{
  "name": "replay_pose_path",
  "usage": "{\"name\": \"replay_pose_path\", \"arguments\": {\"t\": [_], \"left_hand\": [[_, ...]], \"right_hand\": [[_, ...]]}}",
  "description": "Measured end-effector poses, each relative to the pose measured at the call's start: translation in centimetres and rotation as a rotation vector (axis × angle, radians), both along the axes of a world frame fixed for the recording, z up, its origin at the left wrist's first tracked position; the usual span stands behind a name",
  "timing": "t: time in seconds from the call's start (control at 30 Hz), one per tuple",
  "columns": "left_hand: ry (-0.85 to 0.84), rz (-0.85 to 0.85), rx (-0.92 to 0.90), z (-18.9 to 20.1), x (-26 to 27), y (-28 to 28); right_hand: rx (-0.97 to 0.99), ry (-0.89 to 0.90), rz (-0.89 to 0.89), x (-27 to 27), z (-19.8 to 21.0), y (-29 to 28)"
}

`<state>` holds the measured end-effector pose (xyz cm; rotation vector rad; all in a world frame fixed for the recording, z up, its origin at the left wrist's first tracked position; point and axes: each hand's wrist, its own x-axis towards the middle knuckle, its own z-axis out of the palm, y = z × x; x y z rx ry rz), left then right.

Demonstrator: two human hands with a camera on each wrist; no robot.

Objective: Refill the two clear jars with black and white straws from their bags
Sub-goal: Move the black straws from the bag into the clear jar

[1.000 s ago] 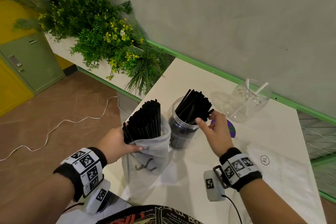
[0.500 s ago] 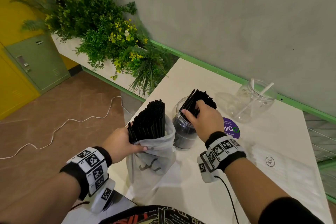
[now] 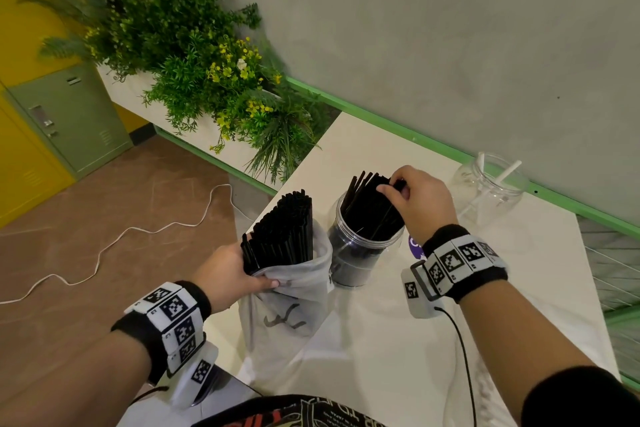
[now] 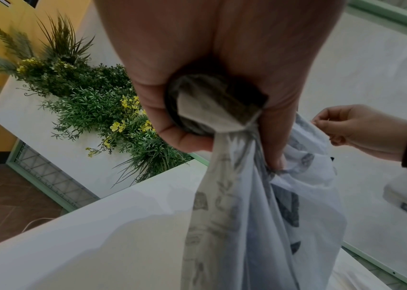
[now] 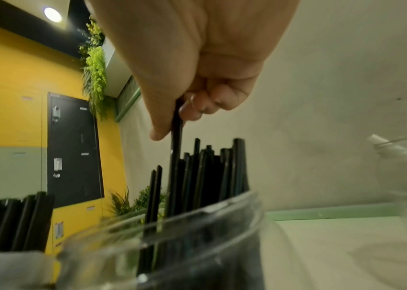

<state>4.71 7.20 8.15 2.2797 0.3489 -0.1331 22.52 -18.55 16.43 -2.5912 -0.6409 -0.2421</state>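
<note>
Black straws [image 3: 369,208] stand in a clear jar [image 3: 360,253] near the middle of the cream table [image 3: 381,350], leaning toward the wall and fanning out above the rim. The right hand [image 3: 420,204] reaches over this jar from above; its grip is a pinch of thumb and fingertips on the top of one black straw [image 5: 176,137], as the right wrist view shows. Just to the left of the jar stands a pale, translucent bag [image 3: 294,302], its mouth rolled down around a dense bundle of black straws [image 3: 282,232] that rise upright out of it. The left hand [image 3: 230,274] has its grip clenched around the gathered bag and the bundle inside it, thumb lying across the front fold. A second clear jar [image 3: 491,191] sits well apart to the right, close to the green rail along the wall, with a few white straws [image 3: 507,172] leaning inside. A purple round sticker [image 3: 414,246] lies on the table between the two jars, partly hidden by the right wrist. Beyond the table's far left corner stands a white planter [image 3: 194,59] of green foliage with yellow flowers, and a white cable [image 3: 121,239] trails across the brown floor.
</note>
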Motion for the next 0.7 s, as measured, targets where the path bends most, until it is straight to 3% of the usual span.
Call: {"name": "replay_pose_path", "arguments": {"t": [0.13,0.23,0.4,0.57,0.7], "left_hand": [[-0.009,-0.001,0.0,0.1,0.1,0.0],[-0.007,0.0,-0.001,0.2,0.1,-0.1],[-0.014,0.003,-0.002,0.3,0.0,0.0],[-0.02,-0.001,-0.011,0.4,0.0,0.0],[-0.017,-0.006,-0.005,0.6,0.1,-0.1]], "right_hand": [[0.106,-0.08,0.099,0.0,-1.3,-1.1],[0.229,-0.125,0.108,-0.1,-1.9,-1.6],[0.264,-0.171,0.079,-0.5,-2.6,-3.0],[0.105,-0.064,0.069,-1.3,-4.2,-3.5],[0.213,0.025,0.004,-1.2,-4.3,-2.9]]}}
